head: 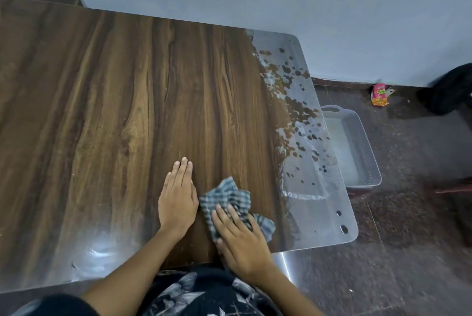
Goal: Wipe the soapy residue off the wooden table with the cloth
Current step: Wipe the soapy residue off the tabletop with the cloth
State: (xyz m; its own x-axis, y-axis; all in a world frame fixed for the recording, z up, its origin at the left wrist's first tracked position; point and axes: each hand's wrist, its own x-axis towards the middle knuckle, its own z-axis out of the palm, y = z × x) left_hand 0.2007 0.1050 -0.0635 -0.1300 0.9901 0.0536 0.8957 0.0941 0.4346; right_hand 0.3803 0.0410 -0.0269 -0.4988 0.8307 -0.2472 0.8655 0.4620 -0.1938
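Observation:
A dark wooden table [122, 111] fills most of the head view. A film of soapy residue [304, 136] with bare dark spots covers its right strip, from the far corner to the near corner. A crumpled blue-and-white checked cloth [229, 195] lies near the table's front edge, left of the wet strip. My right hand [240, 241] presses flat on the cloth's near part, fingers straight and spread. My left hand [177, 200] rests flat on bare wood just left of the cloth, fingers together.
A grey plastic basin [367, 162] stands on the floor beside the table's right edge. A pink snack wrapper [379, 94] lies by the wall, with a dark object [452, 90] at far right. The wall runs along the table's far edge.

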